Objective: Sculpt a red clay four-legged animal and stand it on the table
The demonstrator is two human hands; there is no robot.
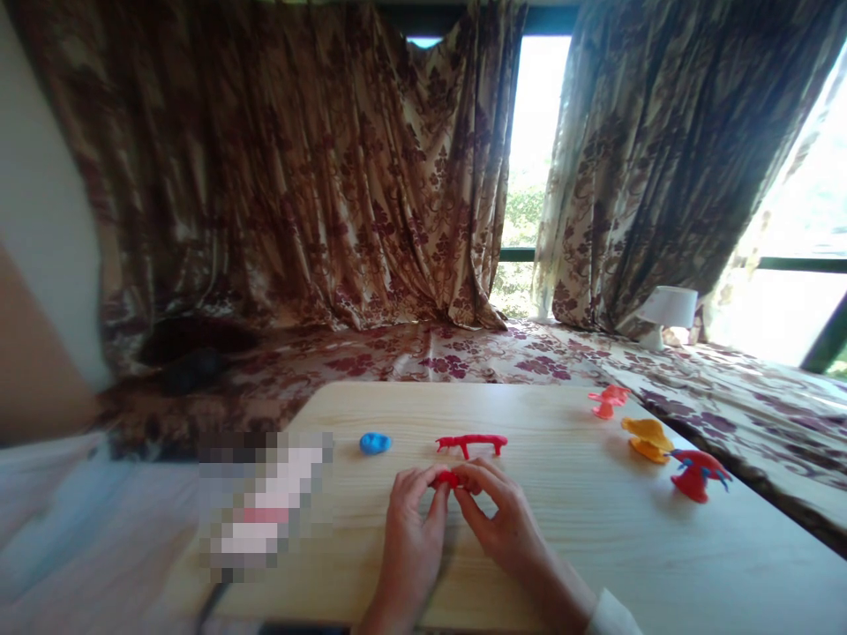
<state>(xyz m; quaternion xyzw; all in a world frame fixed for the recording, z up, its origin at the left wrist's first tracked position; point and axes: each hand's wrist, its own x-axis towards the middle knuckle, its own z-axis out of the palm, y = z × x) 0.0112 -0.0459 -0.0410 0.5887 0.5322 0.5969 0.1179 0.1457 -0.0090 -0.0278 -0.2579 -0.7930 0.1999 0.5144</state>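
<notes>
Between the fingertips of both my hands is a small red lump of modelling clay [447, 479]. My left hand [414, 516] pinches it from the left with thumb and fingers, and my right hand [504, 511] grips it from the right. Fingers cover part of the lump. Just beyond them on the table lies a long, thin red clay piece with short legs [473, 440]. A rounded blue lump of clay [375, 443] rests to the left of that piece, apart from both hands.
Along the right side of the wooden table [562, 564] stand a pinkish-red figure [608, 401], a yellow-orange figure [647, 439] and a red figure with blue parts [700, 474]. A pixelated pale item [271, 503] with a dark cord lies left. Behind are a white lamp [668, 309] and patterned curtains [318, 176].
</notes>
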